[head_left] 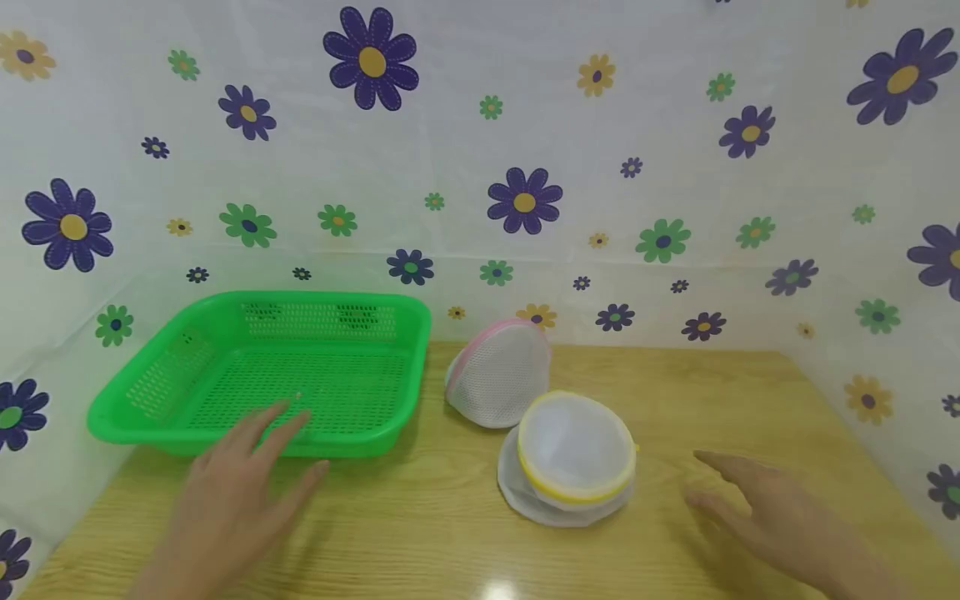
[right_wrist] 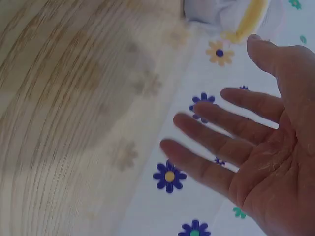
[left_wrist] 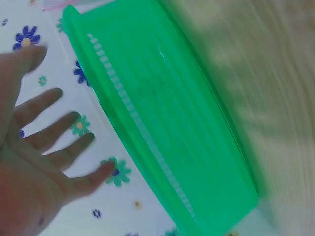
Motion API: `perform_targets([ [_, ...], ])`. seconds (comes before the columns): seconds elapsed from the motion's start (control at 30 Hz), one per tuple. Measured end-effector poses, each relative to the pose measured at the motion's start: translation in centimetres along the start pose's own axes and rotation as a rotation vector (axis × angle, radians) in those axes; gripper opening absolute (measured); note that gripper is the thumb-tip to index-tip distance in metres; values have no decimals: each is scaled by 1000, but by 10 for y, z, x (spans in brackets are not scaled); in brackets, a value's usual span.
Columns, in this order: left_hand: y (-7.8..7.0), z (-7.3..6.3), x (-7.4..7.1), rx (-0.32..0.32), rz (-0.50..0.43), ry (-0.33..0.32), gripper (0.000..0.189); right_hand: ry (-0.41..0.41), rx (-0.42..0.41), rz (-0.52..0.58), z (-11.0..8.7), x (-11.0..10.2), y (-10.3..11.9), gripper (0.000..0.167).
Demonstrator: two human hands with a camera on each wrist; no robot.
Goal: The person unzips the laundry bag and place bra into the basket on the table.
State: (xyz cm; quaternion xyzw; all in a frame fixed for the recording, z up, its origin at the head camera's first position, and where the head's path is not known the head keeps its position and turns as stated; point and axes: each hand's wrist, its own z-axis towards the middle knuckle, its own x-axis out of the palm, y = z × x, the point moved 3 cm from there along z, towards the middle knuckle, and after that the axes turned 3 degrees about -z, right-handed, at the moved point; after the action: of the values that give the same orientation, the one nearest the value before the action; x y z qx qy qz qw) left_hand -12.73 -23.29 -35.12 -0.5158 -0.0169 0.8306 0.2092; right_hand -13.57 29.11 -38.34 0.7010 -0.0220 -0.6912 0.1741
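My left hand (head_left: 234, 492) hovers at the near edge of a green plastic basket (head_left: 408, 400), fingers spread and holding nothing. In the left wrist view, the palm of that hand (left_wrist: 37, 169) faces the camera, apart from the basket wall (left_wrist: 152, 93). Right of the basket a domed white mesh laundry bag with pink trim (head_left: 501, 379) leans on its side. In front of it a yellow-trimmed white mesh bag (head_left: 576, 446) rests on a flat whitish piece (head_left: 517, 492), partly hidden. My right hand (head_left: 772, 512) is to their right, its fingers (right_wrist: 211, 137) extended and nothing in it.
Everything stands on a light wood-grain table (head_left: 420, 533). A white sheet with printed flowers (head_left: 450, 150) rises behind the table and along both sides. The basket has perforated walls and takes up the back left.
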Motion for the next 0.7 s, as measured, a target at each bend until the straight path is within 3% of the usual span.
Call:
perform_targets([
  [0.07,-13,6,2,90,-100,-98,53,33,-30,67,7,3,6,60],
  [0.13,-32,13,9,166,-174,-118,45,46,-63,111,13,6,12,55],
  [0.23,-67,20,27,246,-233,-19,36,32,-111,145,23,9,20,51],
  [0.4,-117,34,63,346,-289,231,32,-2,-186,180,36,14,31,47],
  [0.53,-138,43,84,369,-308,338,36,13,-231,220,45,19,37,42],
  [0.7,-153,49,98,382,-269,417,36,-12,-261,232,49,21,41,33],
])
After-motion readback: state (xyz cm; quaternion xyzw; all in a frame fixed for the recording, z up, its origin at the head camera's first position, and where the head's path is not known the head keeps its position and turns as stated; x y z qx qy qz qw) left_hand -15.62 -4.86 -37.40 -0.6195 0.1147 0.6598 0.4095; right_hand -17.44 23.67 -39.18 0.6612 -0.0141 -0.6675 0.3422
